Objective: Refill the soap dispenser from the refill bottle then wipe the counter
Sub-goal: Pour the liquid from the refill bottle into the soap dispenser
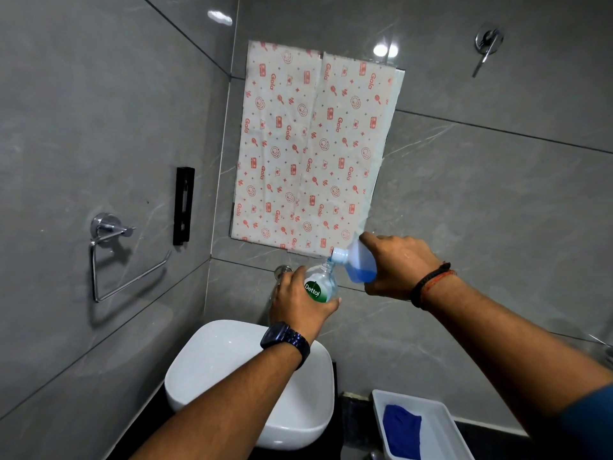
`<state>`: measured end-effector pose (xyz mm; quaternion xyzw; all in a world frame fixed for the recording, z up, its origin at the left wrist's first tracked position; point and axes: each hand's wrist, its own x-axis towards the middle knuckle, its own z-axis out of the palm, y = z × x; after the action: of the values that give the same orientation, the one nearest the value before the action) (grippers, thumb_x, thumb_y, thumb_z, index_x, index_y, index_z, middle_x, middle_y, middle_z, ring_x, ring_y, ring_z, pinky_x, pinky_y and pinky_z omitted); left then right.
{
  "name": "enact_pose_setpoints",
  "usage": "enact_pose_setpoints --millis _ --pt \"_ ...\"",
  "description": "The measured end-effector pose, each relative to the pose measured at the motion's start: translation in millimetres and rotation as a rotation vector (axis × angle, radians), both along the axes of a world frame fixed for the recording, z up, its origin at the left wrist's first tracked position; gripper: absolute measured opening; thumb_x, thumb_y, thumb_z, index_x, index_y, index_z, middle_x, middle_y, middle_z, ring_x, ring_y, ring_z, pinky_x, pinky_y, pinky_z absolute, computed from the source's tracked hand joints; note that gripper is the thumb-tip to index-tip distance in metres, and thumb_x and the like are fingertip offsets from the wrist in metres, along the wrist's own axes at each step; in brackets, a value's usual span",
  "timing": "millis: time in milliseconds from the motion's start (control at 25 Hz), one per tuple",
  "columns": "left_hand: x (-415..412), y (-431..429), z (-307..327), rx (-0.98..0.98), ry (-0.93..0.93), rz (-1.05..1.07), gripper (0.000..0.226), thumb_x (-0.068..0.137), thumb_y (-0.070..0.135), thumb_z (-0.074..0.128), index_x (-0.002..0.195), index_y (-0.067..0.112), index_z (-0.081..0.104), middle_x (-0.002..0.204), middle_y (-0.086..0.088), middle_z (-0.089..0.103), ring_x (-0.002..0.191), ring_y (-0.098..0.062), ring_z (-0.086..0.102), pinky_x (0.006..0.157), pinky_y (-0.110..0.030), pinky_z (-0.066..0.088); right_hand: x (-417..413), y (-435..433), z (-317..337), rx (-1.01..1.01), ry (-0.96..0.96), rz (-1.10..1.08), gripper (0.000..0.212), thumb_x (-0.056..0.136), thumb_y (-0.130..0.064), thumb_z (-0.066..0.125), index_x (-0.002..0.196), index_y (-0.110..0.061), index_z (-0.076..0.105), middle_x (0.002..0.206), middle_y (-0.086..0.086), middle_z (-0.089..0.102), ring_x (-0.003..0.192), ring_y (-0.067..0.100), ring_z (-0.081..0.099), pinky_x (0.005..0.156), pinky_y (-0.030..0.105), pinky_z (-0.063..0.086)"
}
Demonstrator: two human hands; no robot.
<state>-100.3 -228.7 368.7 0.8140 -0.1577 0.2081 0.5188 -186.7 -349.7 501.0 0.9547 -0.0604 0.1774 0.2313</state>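
Note:
My left hand [295,300] grips a clear soap dispenser bottle [320,283] with a green Dettol label, its pump off and its neck open, held up above the basin. My right hand [396,267] holds the translucent refill bottle [360,265] tipped down to the left, its spout touching the dispenser's neck. Blue liquid pools in the lower side of the refill bottle. A blue cloth [401,429] lies in a white tray [441,416] on the counter at the lower right.
A white basin [215,366] sits on the dark counter [355,413] below my arms. A chrome tap [282,270] shows behind my left hand. A towel ring [112,257] hangs on the left wall. Patterned paper [308,151] covers the mirror space.

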Motion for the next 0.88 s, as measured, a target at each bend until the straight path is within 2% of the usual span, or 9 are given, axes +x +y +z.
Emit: enact_pose_setpoints --millis 880 --pt "-3.0 9.1 6.0 -0.007 0.005 0.004 0.085 0.051 0.057 0.081 0.123 0.027 0.047 0.12 0.001 0.054 0.101 -0.02 0.056 0.075 -0.038 0.055 0.3 6.3 3.7 -0.022 -0.016 -0.005 0.071 0.07 -0.04 0.074 0.127 -0.024 0.036 0.121 0.005 0.06 0.086 0.025 0.062 0.066 0.037 0.057"
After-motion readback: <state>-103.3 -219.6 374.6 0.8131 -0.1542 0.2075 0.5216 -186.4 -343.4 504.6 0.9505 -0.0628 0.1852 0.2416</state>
